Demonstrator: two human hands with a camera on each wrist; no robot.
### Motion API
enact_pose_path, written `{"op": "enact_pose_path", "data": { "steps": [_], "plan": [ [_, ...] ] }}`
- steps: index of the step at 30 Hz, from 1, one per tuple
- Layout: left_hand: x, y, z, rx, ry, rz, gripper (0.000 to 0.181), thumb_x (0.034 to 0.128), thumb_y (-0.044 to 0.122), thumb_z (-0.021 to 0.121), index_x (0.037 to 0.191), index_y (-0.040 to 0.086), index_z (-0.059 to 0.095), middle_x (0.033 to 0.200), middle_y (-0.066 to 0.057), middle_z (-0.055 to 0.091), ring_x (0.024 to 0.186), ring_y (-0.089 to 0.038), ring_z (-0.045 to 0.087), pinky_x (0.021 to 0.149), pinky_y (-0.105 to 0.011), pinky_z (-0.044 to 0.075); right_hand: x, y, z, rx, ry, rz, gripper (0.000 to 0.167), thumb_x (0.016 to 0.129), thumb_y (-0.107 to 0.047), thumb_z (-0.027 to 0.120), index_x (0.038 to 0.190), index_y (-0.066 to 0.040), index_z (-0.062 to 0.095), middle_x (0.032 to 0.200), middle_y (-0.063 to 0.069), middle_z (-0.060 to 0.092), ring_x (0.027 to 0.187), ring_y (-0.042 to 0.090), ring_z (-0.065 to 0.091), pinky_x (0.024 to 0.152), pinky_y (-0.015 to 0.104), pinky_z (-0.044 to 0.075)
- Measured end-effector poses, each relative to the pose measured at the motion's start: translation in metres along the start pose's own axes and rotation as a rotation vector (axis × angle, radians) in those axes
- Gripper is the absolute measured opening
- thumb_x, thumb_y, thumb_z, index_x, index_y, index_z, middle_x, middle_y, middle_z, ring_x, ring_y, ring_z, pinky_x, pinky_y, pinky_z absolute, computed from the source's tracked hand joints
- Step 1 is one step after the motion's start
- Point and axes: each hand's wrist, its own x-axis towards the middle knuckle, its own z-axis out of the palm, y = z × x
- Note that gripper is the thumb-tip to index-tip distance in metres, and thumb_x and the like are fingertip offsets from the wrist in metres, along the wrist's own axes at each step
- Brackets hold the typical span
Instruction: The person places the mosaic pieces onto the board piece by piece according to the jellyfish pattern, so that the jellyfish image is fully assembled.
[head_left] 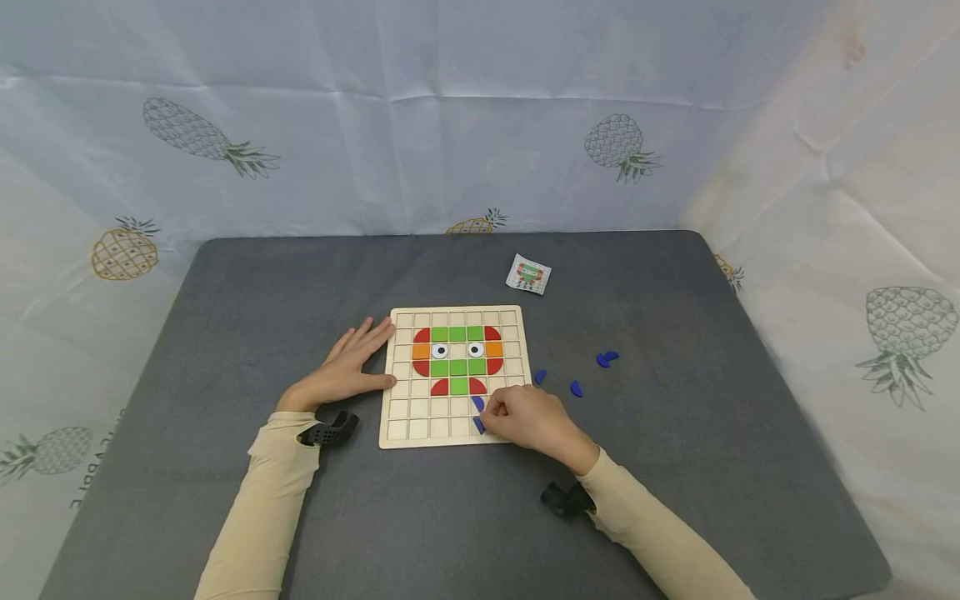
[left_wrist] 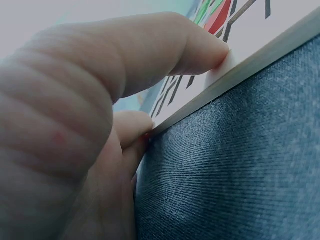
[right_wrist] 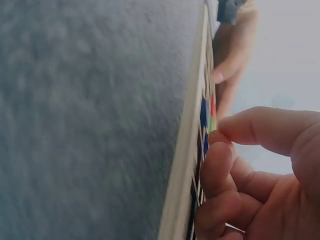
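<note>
A square wooden grid board [head_left: 408,408] lies on the table, its cells partly filled with green, red and orange tiles and two eye tiles. My left hand [head_left: 347,367] rests at the board's left edge, fingers spread and thumb tip on the rim. Over the lower right cells is my right hand [head_left: 531,419], fingers curled, thumb and index tips together; no piece shows between them. Beside those fingertips, one blue piece [head_left: 477,403] and another blue piece [head_left: 479,425] lie on the board. The left wrist view shows the thumb [left_wrist: 200,50] touching the board's top.
Right of the board are loose blue pieces: one near its edge [head_left: 540,377], a half-round one [head_left: 576,388], and a touching pair [head_left: 607,358]. A small printed card [head_left: 528,274] with a coloured grid pattern lies behind. Pineapple-print cloth [head_left: 480,158] hangs beyond the grey table [head_left: 300,275].
</note>
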Motion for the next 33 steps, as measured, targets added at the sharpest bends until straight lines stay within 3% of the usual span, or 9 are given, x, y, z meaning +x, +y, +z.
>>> {"op": "enact_pose_path", "data": {
  "steps": [7, 13, 18, 21, 26, 28, 33],
  "plan": [
    [-0.001, 0.002, -0.001, -0.008, 0.004, 0.006, 0.098, 0.0905, 0.042, 0.072, 0.164, 0.013, 0.015, 0.172, -0.011, 0.009, 0.16, -0.035, -0.006, 0.128, -0.056, -0.007, -0.002, 0.019, -0.026, 0.105, 0.039, 0.092, 0.017, 0.095, -0.025, 0.064, 0.082, -0.016, 0.07, 0.064, -0.006, 0.053, 0.055, 0.009, 0.047, 0.049, 0.023, 0.033],
    [-0.001, 0.002, -0.001, -0.002, 0.006, 0.002, 0.098, 0.0902, 0.041, 0.073, 0.164, 0.013, 0.015, 0.172, -0.011, 0.009, 0.16, -0.035, -0.005, 0.128, -0.056, -0.007, -0.007, 0.046, -0.053, 0.112, 0.115, 0.157, 0.017, 0.098, -0.027, 0.064, 0.094, -0.013, 0.073, 0.071, -0.002, 0.059, 0.059, 0.013, 0.048, 0.052, 0.026, 0.037],
    [-0.002, 0.002, -0.001, -0.006, 0.007, -0.001, 0.098, 0.0901, 0.04, 0.073, 0.164, 0.013, 0.016, 0.172, -0.011, 0.009, 0.16, -0.035, -0.005, 0.128, -0.057, -0.006, -0.015, 0.076, -0.071, 0.001, 0.233, 0.171, 0.02, 0.102, -0.019, 0.061, 0.111, -0.008, 0.074, 0.093, 0.009, 0.07, 0.071, 0.019, 0.057, 0.058, 0.033, 0.045],
    [-0.002, 0.002, 0.0, -0.006, 0.007, -0.003, 0.097, 0.09, 0.04, 0.073, 0.164, 0.013, 0.016, 0.172, -0.01, 0.009, 0.16, -0.035, -0.005, 0.128, -0.057, -0.006, -0.021, 0.096, -0.076, -0.083, 0.306, 0.16, 0.027, 0.103, -0.007, 0.052, 0.123, -0.003, 0.07, 0.112, 0.018, 0.067, 0.091, 0.031, 0.06, 0.065, 0.04, 0.048],
    [-0.002, 0.003, 0.0, -0.007, 0.004, -0.008, 0.098, 0.0898, 0.041, 0.073, 0.164, 0.013, 0.016, 0.172, -0.011, 0.009, 0.16, -0.036, -0.005, 0.127, -0.057, -0.006, -0.028, 0.121, -0.079, -0.184, 0.3, 0.162, 0.042, 0.101, 0.002, 0.039, 0.137, 0.001, 0.061, 0.132, 0.027, 0.057, 0.119, 0.045, 0.053, 0.07, 0.047, 0.051],
    [-0.002, 0.003, 0.0, -0.009, 0.005, -0.006, 0.098, 0.0899, 0.041, 0.073, 0.164, 0.013, 0.016, 0.172, -0.011, 0.009, 0.16, -0.036, -0.005, 0.127, -0.058, -0.006, -0.029, 0.127, -0.078, -0.216, 0.281, 0.157, 0.04, 0.101, 0.0, 0.042, 0.137, 0.001, 0.061, 0.132, 0.027, 0.057, 0.118, 0.045, 0.054, 0.073, 0.048, 0.053],
    [-0.001, 0.003, -0.001, -0.004, 0.009, 0.003, 0.098, 0.0895, 0.039, 0.074, 0.164, 0.012, 0.016, 0.172, -0.011, 0.009, 0.16, -0.036, -0.005, 0.127, -0.057, -0.006, -0.027, 0.13, -0.08, -0.214, 0.262, 0.182, 0.027, 0.099, -0.004, 0.057, 0.123, 0.003, 0.069, 0.114, 0.023, 0.063, 0.091, 0.035, 0.062, 0.07, 0.048, 0.054]
  ]
}}
